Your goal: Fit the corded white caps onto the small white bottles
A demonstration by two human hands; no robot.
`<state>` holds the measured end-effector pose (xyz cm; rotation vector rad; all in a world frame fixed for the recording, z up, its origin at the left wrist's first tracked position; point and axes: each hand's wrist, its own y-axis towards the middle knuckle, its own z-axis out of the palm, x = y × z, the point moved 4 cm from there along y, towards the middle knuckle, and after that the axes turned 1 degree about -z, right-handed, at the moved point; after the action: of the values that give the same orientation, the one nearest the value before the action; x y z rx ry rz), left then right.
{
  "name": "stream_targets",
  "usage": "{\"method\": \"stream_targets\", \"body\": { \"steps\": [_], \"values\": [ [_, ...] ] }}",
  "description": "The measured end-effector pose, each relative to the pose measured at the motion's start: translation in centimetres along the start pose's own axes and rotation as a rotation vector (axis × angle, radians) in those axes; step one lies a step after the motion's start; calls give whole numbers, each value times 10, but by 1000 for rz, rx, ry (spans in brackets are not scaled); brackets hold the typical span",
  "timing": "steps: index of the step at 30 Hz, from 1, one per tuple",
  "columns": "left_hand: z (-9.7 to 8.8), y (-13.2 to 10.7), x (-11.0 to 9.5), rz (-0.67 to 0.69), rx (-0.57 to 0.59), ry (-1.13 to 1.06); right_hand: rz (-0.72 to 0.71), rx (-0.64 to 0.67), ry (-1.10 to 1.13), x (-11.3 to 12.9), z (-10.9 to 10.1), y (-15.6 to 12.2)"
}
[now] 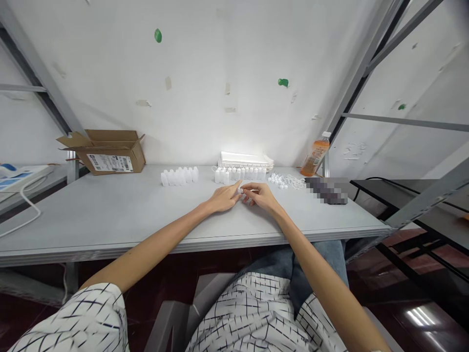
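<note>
My left hand (223, 197) rests low over the table's middle, its fingers closed around a small white plastic bottle (240, 191) that they largely hide. From the other side my right hand (259, 194) pinches at the bottle's end with thumb and fingertips. Whether a cap is between those fingertips is too small to tell. Just beyond my hands stand rows of capped small bottles (246, 174). Farther left is a group of similar translucent bottles (179, 176), without visible caps. A loose pile of small white caps (277, 180) lies to the right of my right hand.
White stacked trays (245, 159) stand against the wall behind the capped bottles. An open cardboard box (113, 154) sits at the back left. At the right are a bundle of white cord (295, 182), an orange drink bottle (315, 155) and a blurred dark object (327, 190).
</note>
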<state>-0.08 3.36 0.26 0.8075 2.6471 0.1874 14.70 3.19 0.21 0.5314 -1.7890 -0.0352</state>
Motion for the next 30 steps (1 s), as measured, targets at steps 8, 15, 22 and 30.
{"method": "stream_targets", "body": {
  "steps": [8, 15, 22, 30],
  "values": [
    [0, -1, -1, 5, -30, -19, 2, 5, 21, -8, -1, 3],
    [-4, 4, 5, 35, -147, -218, 3, -118, 8, -8, -8, 4],
    [-7, 5, 2, 81, -173, -357, 28, -129, 57, -2, -10, 3],
    [-12, 2, 0, 30, -107, -422, 5, -61, 51, -2, -10, 1]
  ]
}}
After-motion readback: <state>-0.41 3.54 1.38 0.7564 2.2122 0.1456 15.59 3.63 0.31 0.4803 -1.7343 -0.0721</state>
